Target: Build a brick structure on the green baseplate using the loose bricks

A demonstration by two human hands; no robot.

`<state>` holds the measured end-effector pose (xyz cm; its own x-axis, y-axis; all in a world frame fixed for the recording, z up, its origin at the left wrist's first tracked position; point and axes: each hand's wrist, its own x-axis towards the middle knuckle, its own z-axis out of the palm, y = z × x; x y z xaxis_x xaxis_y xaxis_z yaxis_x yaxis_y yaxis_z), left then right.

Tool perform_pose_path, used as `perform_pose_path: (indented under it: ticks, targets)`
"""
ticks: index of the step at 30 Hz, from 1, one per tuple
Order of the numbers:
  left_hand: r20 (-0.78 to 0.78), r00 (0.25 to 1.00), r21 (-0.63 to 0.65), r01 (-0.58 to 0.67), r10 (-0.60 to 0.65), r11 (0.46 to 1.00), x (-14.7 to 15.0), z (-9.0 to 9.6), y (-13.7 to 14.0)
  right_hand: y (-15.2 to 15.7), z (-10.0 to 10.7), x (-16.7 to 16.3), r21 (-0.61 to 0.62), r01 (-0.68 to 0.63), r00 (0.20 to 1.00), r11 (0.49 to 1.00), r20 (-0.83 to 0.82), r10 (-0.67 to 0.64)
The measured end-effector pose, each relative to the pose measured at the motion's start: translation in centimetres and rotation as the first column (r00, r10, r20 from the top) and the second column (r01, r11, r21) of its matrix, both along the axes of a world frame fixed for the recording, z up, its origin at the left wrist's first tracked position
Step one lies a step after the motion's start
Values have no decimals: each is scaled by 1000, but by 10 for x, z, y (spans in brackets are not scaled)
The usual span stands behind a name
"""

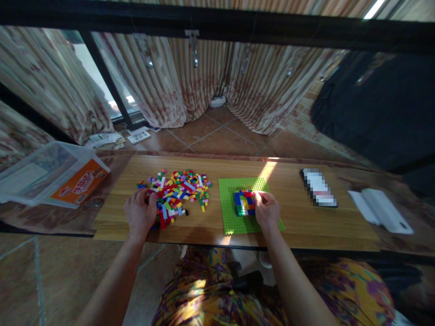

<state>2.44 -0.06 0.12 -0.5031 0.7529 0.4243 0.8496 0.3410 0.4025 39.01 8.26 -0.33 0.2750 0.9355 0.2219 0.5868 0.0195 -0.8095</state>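
Observation:
Many small coloured toy bricks (181,192) lie in a loose pile on the left part of the table. At the pile's left edge rests my left hand (139,212), thumb and fingers apart and bent down towards the bricks; nothing shows between them. A green studded baseplate (231,224) lies to the right of the pile. On it stands a low build of blue, red, white and green bricks (242,203). My right hand (268,210) is closed at the build's right side, its fingertips pinched against the bricks there. Its palm side is hidden.
A wooden board (200,226) forms the tabletop. A clear plastic box (73,158) with an orange label stands at the far left. Right of the baseplate lies a phone (319,188), with a white object (387,210) farther right. Curtains (176,81) hang beyond the table.

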Motion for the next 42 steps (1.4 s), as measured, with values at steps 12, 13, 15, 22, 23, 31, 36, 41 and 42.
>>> perform_pose_path:
  ticks: [12, 13, 15, 22, 23, 31, 36, 41, 42]
  targets:
    - [20, 1000, -24, -11, 12, 1000, 3, 4, -1, 3, 2, -5, -17, 37, 998, 999, 45, -36]
    - [21, 1000, -25, -13, 14, 1000, 4, 5, -1, 3, 2, -5, -15, 38, 998, 999, 45, -37]
    - [18, 1000, -27, -16, 17, 1000, 4, 5, -1, 2, 2, -4, -15, 39, 998, 999, 44, -38]
    - [16, 1000, -34, -14, 15, 999, 4, 5, 0, 0, 5, -5, -3, 30, 999, 1000, 37, -30]
    - [18, 1000, -32, -15, 16, 999, 4, 5, 0, 0, 5, -5, -5, 27, 999, 1000, 38, -27]
    - [28, 999, -35, -14, 15, 999, 3, 5, 0, 3, 3, -1, -44, 17, 1000, 999, 18, -17]
    - [29, 1000, -18, 4, -3, 1000, 2, 4, 0, 3, 5, -1, -42, 4, 1000, 999, 16, -3]
    - [20, 1000, -17, -5, 5, 1000, 2, 2, -1, 3, 6, -1, -48, -8, 1000, 999, -14, 8]
    - [19, 1000, -14, -5, 5, 1000, 2, 2, -1, 3, 5, -1, -53, -9, 1000, 999, -25, 8]
